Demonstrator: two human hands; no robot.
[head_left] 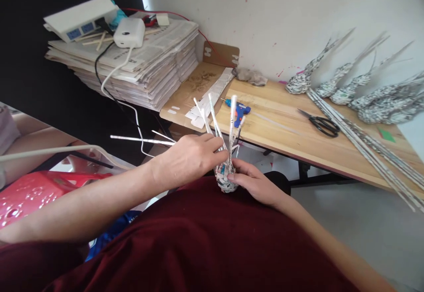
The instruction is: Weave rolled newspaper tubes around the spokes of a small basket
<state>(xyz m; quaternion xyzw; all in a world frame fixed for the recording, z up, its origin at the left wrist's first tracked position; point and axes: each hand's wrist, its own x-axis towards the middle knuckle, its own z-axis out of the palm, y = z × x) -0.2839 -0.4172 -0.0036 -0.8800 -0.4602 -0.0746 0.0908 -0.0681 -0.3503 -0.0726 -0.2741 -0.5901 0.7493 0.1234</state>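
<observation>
A small woven basket of rolled newspaper [226, 185] rests against my lap, with several paper tubes [233, 115] sticking up from its rim and others pointing left. My left hand [195, 153] reaches over it from the left, its fingers curled round the upright tubes at the top of the weave. From the right, my right hand [250, 178] grips the basket's side, the thumb at the front and the fingers behind. Part of the weave is hidden by both hands.
On the wooden table [274, 128] lie a blue glue gun [241, 113], black scissors [323, 124] and long paper tubes [361, 146]. Several woven newspaper pieces [300, 82] stand along the wall. Stacked newspapers [159, 71] carry a power strip [82, 18]. A red plastic stool [43, 195] is at left, near another person's legs [29, 137].
</observation>
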